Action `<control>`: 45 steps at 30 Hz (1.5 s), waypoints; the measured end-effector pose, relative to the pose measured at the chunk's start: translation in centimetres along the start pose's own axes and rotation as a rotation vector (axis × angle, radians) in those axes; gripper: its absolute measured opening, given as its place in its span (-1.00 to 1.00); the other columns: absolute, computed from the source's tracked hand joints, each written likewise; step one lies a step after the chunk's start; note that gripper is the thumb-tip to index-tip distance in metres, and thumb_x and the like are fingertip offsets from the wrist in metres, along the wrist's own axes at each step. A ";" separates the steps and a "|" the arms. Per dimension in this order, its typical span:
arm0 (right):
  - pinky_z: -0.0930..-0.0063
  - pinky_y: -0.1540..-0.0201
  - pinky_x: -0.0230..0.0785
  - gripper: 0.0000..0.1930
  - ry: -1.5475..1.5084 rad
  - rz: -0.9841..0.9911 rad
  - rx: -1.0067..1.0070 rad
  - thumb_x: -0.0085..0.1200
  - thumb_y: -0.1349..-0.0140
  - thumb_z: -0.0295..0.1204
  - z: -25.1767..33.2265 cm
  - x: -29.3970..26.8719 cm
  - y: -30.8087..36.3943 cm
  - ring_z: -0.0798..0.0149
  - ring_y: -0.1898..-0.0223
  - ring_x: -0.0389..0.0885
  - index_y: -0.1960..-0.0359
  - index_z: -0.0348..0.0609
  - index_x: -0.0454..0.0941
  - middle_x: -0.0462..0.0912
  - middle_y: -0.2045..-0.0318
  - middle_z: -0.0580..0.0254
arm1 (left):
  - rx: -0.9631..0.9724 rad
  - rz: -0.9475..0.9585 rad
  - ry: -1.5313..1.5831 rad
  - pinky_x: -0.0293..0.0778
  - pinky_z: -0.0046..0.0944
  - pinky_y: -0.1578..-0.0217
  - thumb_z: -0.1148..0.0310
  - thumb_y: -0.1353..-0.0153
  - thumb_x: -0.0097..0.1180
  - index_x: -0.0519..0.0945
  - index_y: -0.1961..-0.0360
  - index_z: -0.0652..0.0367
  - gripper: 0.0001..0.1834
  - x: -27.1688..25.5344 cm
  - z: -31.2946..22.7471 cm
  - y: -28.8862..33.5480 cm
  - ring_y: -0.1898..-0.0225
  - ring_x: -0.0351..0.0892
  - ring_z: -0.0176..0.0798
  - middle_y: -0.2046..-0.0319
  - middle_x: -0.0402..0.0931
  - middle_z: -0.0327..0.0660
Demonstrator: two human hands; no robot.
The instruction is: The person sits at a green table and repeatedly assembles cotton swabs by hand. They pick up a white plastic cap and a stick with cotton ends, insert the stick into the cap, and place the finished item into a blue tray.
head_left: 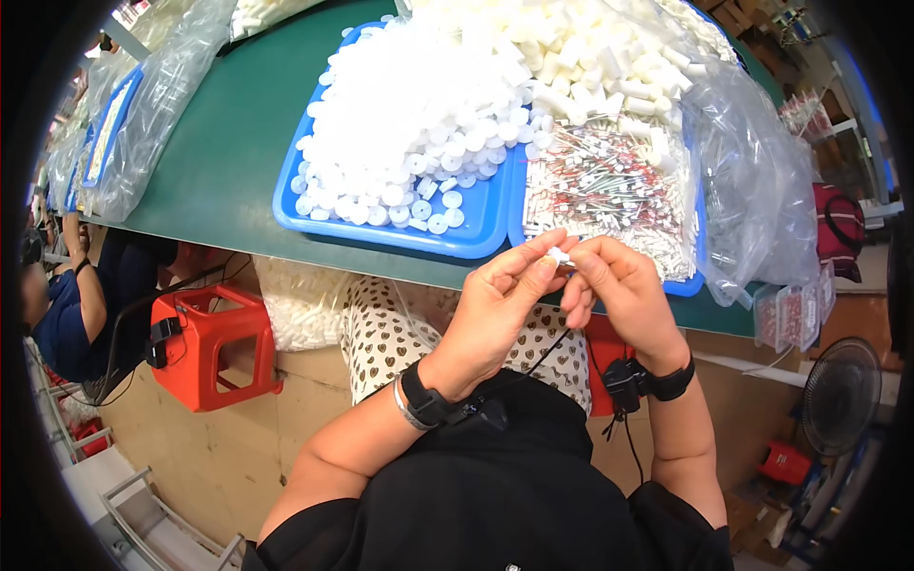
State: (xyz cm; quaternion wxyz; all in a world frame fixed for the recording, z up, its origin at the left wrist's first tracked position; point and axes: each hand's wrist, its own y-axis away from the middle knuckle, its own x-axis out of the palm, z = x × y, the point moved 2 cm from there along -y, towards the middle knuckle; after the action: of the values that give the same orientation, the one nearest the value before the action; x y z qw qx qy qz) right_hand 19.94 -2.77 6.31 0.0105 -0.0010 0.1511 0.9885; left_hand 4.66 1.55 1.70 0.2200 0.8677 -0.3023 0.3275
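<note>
Just in front of the table edge, my left hand (503, 303) pinches a small white plastic piece (560, 256) between thumb and forefinger. My right hand (624, 285) meets it from the other side, its thumb and forefinger closed on the same piece. The piece is too small to tell its exact kind. Beyond my hands, a blue tray (390, 234) is heaped with round white plastic discs (419, 143). Beside it, a second blue tray (515, 195) carries white foam-like cylinders (609, 57) and a pile of small parts with thin red, green and metallic pins (609, 171).
The trays stand on a green table (219, 143). Clear plastic bags lie at its left (181, 114) and right (752, 181). A red stool (214, 347) and a bag of white pieces (309, 295) are lower left. A person (71, 319) sits far left; a fan (842, 392) stands right.
</note>
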 end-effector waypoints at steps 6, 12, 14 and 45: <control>0.47 0.44 0.47 -0.77 0.625 -0.298 -0.257 -0.11 -0.45 -0.38 3.3 -3.6 -1.9 0.33 0.52 0.64 0.06 -0.25 0.52 0.64 0.47 0.14 | 0.068 -0.101 -0.028 0.52 -0.30 -0.01 0.27 -0.45 -0.05 0.42 -0.17 0.32 -0.61 -0.5 -0.7 -0.1 0.03 0.59 -0.27 0.02 0.56 -0.06; 0.16 0.14 0.45 -0.79 1.380 -0.543 -0.450 0.04 -0.25 -0.46 2.7 -13.7 -5.7 -0.11 0.18 0.59 0.09 -0.15 0.57 0.64 0.16 0.10 | -0.052 -0.104 0.040 0.55 -0.34 0.10 0.23 -0.45 -0.06 0.45 -0.12 0.30 -0.62 -0.4 -0.2 0.1 0.19 0.62 -0.31 0.14 0.59 -0.10; 0.15 0.14 0.45 -0.77 1.397 -0.528 -0.414 0.05 -0.24 -0.45 2.7 -13.8 -6.2 -0.10 0.18 0.60 0.08 -0.14 0.55 0.65 0.19 0.08 | -0.046 -0.120 0.045 0.56 -0.35 0.12 0.23 -0.45 -0.06 0.45 -0.12 0.30 -0.62 -0.8 -0.1 0.2 0.20 0.62 -0.31 0.15 0.60 -0.10; 0.75 0.53 0.19 -0.76 -0.160 0.123 0.169 -0.18 -0.50 -0.33 -1.5 -0.1 3.2 0.66 0.55 0.32 -0.02 -0.22 0.39 0.49 0.44 0.43 | 0.531 0.221 -0.936 0.52 -0.29 0.26 0.42 -0.35 0.07 0.54 0.11 0.34 -0.80 0.3 -2.7 1.9 0.30 0.60 -0.20 0.23 0.54 -0.07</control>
State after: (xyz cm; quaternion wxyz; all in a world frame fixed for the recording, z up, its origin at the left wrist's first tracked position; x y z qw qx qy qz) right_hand 19.98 -6.21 5.86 -0.0382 0.0880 0.2324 0.9679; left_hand 2.45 1.62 4.14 -0.2004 0.9095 -0.3642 -0.0072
